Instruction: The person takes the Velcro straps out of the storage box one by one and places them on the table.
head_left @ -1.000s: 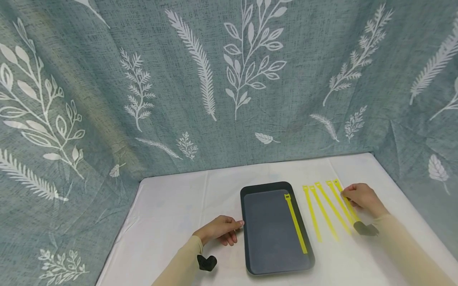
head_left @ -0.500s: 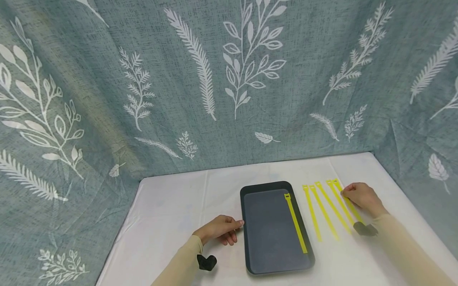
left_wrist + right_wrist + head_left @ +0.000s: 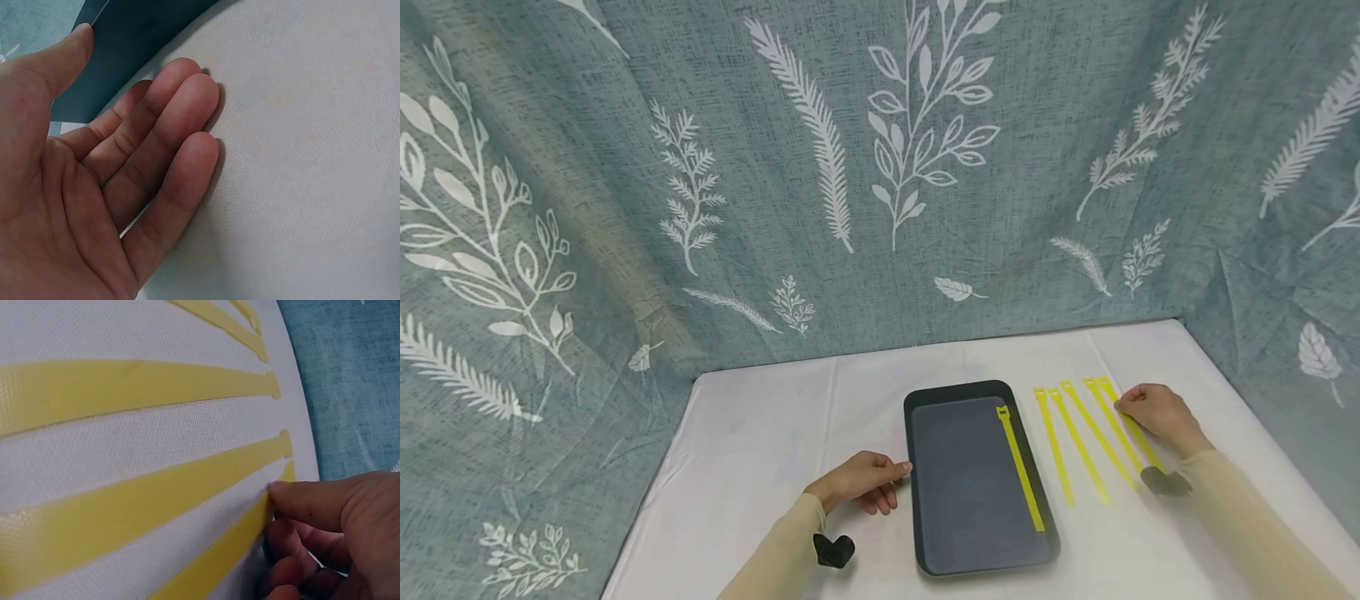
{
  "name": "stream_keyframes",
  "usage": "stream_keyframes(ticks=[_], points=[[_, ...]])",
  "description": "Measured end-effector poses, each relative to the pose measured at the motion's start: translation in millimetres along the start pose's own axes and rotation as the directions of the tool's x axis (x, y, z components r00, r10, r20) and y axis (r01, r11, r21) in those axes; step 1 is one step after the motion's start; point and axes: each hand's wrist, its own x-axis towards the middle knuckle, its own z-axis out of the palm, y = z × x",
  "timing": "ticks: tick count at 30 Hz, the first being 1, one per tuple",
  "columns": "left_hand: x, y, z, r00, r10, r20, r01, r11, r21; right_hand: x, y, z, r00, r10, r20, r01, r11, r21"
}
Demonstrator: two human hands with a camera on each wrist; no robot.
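Note:
My right hand [image 3: 1161,415] pinches the rightmost yellow cable tie [image 3: 219,562], a flat strap with a slotted head, just below that head. In the right wrist view the thumb lies over the strap, with the other fingers curled beneath. Beside the dark grey tray [image 3: 962,492], my left hand [image 3: 856,483] has its thumb tip right at the left rim. Its other fingers are loosely bent over the white cloth and hold nothing, as the left wrist view shows. One yellow cable tie [image 3: 1022,475] lies lengthwise inside the tray, along its right side.
Several more yellow cable ties [image 3: 1081,444] lie fanned out on the white cloth [image 3: 767,433] between the tray and my right hand. A blue-green curtain with white leaf prints [image 3: 850,308] closes off the back and both sides of the table.

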Motion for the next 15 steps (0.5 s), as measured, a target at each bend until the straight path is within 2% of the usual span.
stream_keyframes(ticks=[15], points=[[0.9,-2.0,1.0,1.000,0.000,-0.002,0.000,1.000,-0.008,0.7,4.6,1.0,1.000,-0.023,-0.002,0.023,0.999,0.035]])
